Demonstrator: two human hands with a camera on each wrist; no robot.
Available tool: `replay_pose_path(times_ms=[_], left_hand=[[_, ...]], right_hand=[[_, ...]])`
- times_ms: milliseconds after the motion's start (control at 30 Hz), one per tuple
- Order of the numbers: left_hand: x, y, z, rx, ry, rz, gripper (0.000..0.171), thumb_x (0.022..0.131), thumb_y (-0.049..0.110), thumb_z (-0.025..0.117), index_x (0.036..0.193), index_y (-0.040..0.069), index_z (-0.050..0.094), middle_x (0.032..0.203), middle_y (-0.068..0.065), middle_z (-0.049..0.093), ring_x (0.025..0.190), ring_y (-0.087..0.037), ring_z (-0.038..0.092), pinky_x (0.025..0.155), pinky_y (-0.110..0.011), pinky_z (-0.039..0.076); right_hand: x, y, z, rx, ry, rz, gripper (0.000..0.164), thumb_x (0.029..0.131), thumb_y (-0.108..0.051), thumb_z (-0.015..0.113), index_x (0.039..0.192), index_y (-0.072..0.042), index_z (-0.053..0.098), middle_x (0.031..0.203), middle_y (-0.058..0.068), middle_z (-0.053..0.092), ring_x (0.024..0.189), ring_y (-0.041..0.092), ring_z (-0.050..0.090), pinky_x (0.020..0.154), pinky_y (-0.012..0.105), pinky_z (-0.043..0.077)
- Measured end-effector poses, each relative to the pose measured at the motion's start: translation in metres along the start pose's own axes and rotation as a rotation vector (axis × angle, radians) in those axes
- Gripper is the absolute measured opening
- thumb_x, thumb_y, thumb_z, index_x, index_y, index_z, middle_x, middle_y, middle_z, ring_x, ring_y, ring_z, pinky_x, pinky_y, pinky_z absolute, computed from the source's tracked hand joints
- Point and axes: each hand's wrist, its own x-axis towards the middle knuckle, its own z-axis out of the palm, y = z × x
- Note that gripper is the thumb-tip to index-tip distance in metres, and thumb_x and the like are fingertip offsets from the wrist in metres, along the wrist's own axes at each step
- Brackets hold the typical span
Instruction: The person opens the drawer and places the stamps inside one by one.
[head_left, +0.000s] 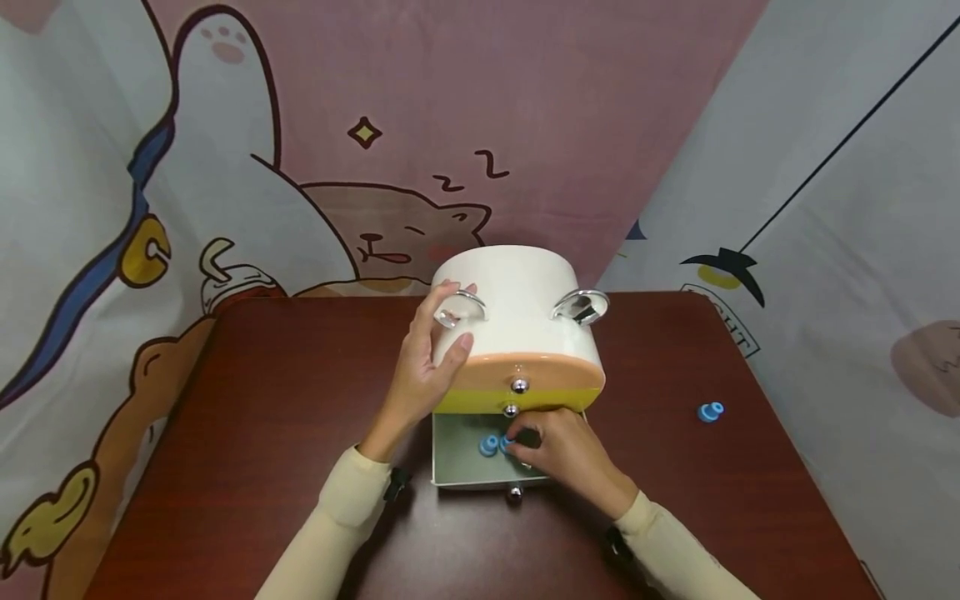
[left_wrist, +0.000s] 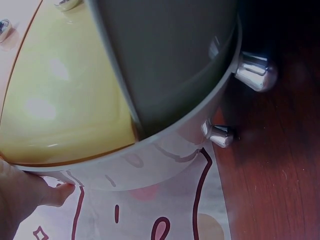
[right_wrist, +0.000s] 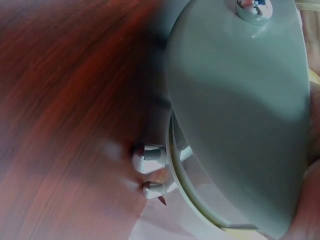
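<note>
A white rounded mini drawer cabinet (head_left: 513, 312) with two chrome ear-shaped loops on top stands on the table. Its bottom grey-green drawer (head_left: 457, 467) is pulled out. My left hand (head_left: 420, 362) rests spread against the cabinet's left side, by one chrome loop. Inside the drawer, my right hand (head_left: 566, 454) pinches a small blue stepped peg (head_left: 505, 444) between thumb and forefinger. Beside it in the drawer sits another blue peg (head_left: 489, 446). In the right wrist view, the drawer front (right_wrist: 240, 115) hides the fingertips.
A further blue peg (head_left: 710, 412) lies on the brown wooden table (head_left: 300, 400), far to the right. The orange drawer (head_left: 480, 368) and yellow drawer (head_left: 472, 402) above are closed. A cartoon-printed cloth (head_left: 562, 108) hangs behind the table.
</note>
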Motion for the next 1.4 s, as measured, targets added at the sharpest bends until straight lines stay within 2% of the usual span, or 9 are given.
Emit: replay_pose_path(times_ms=[133,267,433,533,867,1067,1233,1400], left_hand=[[0.0,0.0,0.0,0.008,-0.001,-0.002,0.066,0.1,0.007,0.064,0.161,0.008,0.04,0.157,-0.016,0.059,0.148,-0.032,0.051,0.121,-0.046,0.036],[0.0,-0.001,-0.001,0.037,-0.001,-0.016,0.063,0.102,0.014,0.063,0.161,0.013,0.041,0.158,-0.011,0.06,0.149,-0.029,0.05,0.123,-0.049,0.033],[-0.001,-0.003,0.0,0.023,-0.01,-0.027,0.062,0.105,0.016,0.062,0.162,0.014,0.04,0.159,-0.009,0.059,0.15,-0.028,0.05,0.123,-0.048,0.034],[-0.001,-0.002,0.001,0.002,-0.017,-0.029,0.062,0.105,0.014,0.062,0.162,0.013,0.04,0.16,-0.01,0.058,0.149,-0.029,0.051,0.121,-0.045,0.037],[-0.002,-0.001,0.001,-0.011,-0.013,-0.035,0.063,0.104,0.011,0.062,0.163,0.01,0.038,0.16,-0.012,0.058,0.148,-0.031,0.051,0.12,-0.042,0.039],[-0.002,-0.002,0.001,0.011,-0.007,-0.048,0.064,0.104,0.012,0.061,0.163,0.009,0.038,0.16,-0.011,0.057,0.149,-0.029,0.05,0.122,-0.044,0.037],[-0.002,0.0,0.0,0.0,-0.01,-0.054,0.063,0.104,0.013,0.062,0.162,0.009,0.037,0.16,-0.011,0.057,0.149,-0.029,0.05,0.122,-0.044,0.037],[-0.002,0.002,0.0,-0.009,-0.017,-0.06,0.063,0.105,0.014,0.062,0.162,0.009,0.038,0.16,-0.01,0.057,0.15,-0.029,0.05,0.121,-0.043,0.038]], right_hand=[[-0.004,0.0,-0.005,0.051,-0.001,0.026,0.018,0.083,-0.01,0.095,0.094,-0.018,0.083,0.086,-0.01,0.077,0.062,-0.001,0.058,0.057,0.023,0.05],[-0.01,0.0,-0.013,0.069,0.02,0.056,0.019,0.085,-0.01,0.094,0.096,-0.019,0.082,0.082,-0.016,0.07,0.06,-0.005,0.054,0.056,0.023,0.049],[-0.019,0.002,-0.024,0.036,0.108,0.081,0.019,0.086,-0.011,0.094,0.097,-0.02,0.081,0.069,-0.018,0.055,0.059,-0.004,0.047,0.053,0.024,0.042],[-0.025,0.004,-0.028,0.047,0.183,0.085,0.019,0.088,-0.009,0.092,0.097,-0.021,0.08,0.066,-0.017,0.051,0.058,-0.002,0.045,0.052,0.023,0.04],[-0.033,0.018,-0.045,0.095,0.383,0.077,0.019,0.088,-0.002,0.088,0.096,-0.017,0.079,0.071,-0.015,0.056,0.057,0.005,0.05,0.052,0.018,0.04],[-0.035,0.027,-0.056,0.11,0.469,0.057,0.018,0.087,-0.001,0.087,0.095,-0.016,0.08,0.069,-0.013,0.058,0.057,0.006,0.05,0.052,0.018,0.04],[-0.04,0.035,-0.063,0.12,0.565,0.089,0.017,0.086,0.001,0.086,0.094,-0.013,0.08,0.073,-0.01,0.066,0.06,0.006,0.053,0.055,0.016,0.042],[-0.047,0.049,-0.069,0.123,0.612,0.155,0.018,0.089,0.002,0.085,0.102,-0.009,0.079,0.079,-0.005,0.071,0.065,0.004,0.057,0.058,0.014,0.044]])
